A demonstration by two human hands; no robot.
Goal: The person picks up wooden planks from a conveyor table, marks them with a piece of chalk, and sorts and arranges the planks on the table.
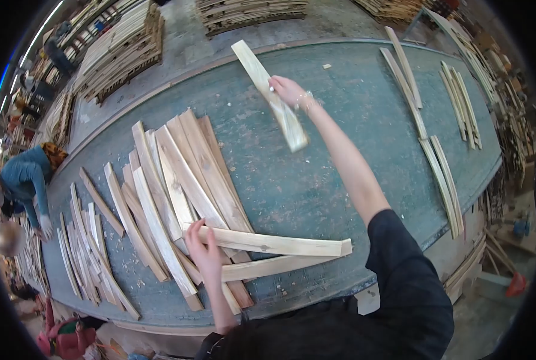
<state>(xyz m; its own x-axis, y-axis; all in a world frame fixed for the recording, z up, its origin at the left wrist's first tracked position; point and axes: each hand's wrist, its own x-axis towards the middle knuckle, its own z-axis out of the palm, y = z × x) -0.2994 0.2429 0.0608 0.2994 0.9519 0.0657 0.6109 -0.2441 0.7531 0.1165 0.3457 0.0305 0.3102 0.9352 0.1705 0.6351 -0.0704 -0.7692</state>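
Note:
My right hand is closed round a pale wooden slat, held over the far middle of the green table; its near end is smeared by motion. My left hand grips the left end of another light slat, thumb and fingers bent over it. That slat lies crosswise toward the right. Under it another curved slat meets its far end at an angle. Left of and beyond my left hand, a loose heap of wooden slats lies side by side, some overlapping.
More slats lie on the table at the left, near a person in a blue top. Several thin slats lie at the right edge. Stacked boards stand beyond the table. Someone in pink is at the lower left.

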